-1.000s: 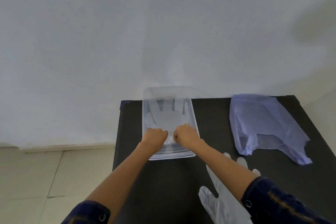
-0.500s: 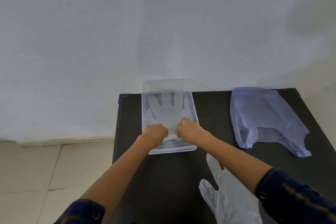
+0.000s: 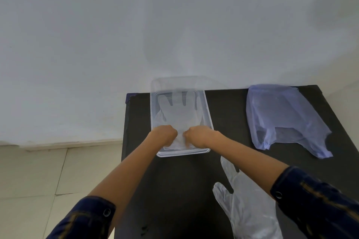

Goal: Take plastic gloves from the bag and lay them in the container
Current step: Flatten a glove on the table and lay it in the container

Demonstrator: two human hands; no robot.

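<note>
A clear rectangular plastic container [image 3: 207, 114] stands at the table's far left. Inside it lies a translucent plastic glove [image 3: 179, 113], flat, fingers pointing away from me. My left hand [image 3: 164, 135] and my right hand [image 3: 197, 135] rest inside the container's near end, both pinching the glove's cuff. A second plastic glove [image 3: 246, 205] lies flat on the table near me, partly under my right forearm. The pale purple plastic bag [image 3: 281, 116] lies slack at the far right of the table.
The table [image 3: 174, 190] is black and small; its left edge drops to a tiled floor [image 3: 35, 176]. A white wall [image 3: 136, 34] stands right behind the table's far edge.
The glove has settled flatter in the container and my two hands have slid slightly back toward its near end, still gripping the cuff. The view has tilted a little.
</note>
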